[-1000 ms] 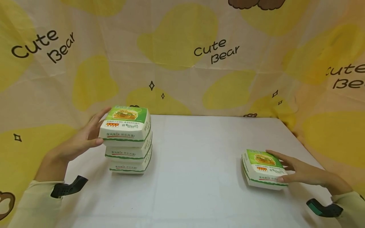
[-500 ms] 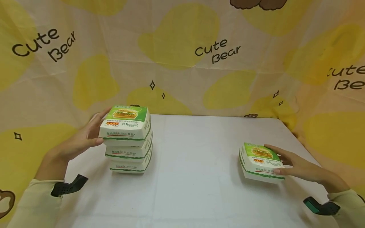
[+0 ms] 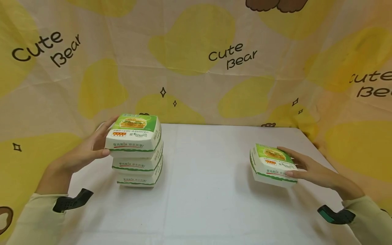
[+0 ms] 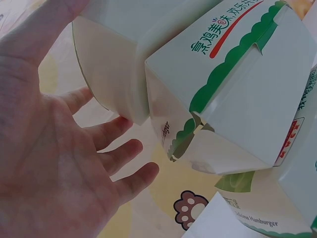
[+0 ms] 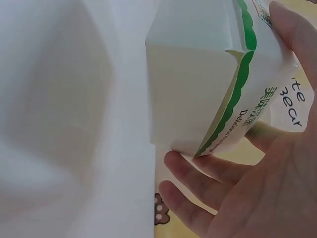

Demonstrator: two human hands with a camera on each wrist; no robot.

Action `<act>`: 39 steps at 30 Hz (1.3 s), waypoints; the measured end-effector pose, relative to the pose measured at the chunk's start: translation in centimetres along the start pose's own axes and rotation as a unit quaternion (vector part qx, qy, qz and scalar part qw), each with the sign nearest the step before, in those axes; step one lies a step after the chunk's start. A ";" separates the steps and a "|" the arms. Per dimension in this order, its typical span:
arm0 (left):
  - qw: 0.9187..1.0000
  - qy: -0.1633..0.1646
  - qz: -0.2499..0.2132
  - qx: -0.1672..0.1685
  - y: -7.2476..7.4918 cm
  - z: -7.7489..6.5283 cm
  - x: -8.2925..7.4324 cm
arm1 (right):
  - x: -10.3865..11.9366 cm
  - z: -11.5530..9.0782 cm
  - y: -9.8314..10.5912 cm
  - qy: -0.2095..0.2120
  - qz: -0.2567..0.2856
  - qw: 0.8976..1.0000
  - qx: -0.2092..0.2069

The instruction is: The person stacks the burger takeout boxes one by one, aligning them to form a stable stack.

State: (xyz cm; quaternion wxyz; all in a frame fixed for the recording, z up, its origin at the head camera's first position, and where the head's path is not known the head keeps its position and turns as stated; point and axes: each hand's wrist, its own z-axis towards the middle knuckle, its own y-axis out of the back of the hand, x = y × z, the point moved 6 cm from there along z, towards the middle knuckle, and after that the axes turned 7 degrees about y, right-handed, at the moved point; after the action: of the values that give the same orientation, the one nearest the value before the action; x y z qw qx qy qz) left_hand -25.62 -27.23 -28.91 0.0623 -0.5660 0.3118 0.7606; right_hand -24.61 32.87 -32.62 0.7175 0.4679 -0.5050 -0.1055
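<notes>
At the left of the head view, a stack of three white-and-green burger boxes stands on the table. My left hand grips the top burger box at its left side, thumb at the front corner and fingers toward the back. Beneath it are the middle box and the bottom box. On the right, my right hand holds another burger box by its right side, tilted and raised above the table. The right wrist view shows fingertips against that box's wall.
A white cloth covers the table. Behind it hangs a yellow patterned curtain with "Cute Bear" lettering. Black bands sit on both wrists over pale sleeves.
My right hand has lifted its burger box off the table and carried it left and farther back. The left hand and the stack stay almost where they were.
</notes>
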 end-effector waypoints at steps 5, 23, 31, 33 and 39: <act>1.000 0.003 -0.005 0.002 0.1 -0.1 0.0 | 0.9 0.9 0.2 0.010 -0.007 1.000 -0.005; 1.000 0.004 0.014 -0.006 0.2 -0.1 0.6 | 3.6 5.1 -0.2 0.030 0.046 0.998 0.001; 1.000 0.011 0.020 -0.010 0.2 0.1 0.7 | 5.1 6.7 0.4 0.055 0.034 0.998 -0.019; 1.000 0.014 0.021 -0.011 0.2 0.1 0.7 | 5.5 7.0 0.5 0.056 0.026 0.998 -0.023; 0.999 0.024 0.026 -0.015 -0.1 0.1 0.2 | 7.2 7.7 0.8 0.063 0.032 0.997 -0.024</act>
State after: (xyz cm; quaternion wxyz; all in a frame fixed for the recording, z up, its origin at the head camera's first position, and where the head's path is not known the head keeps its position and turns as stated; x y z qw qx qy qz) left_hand -25.70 -27.19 -29.12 0.0264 -0.5766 0.3169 0.7526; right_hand -27.81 24.48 -27.13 0.7620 0.4398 -0.4709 -0.0654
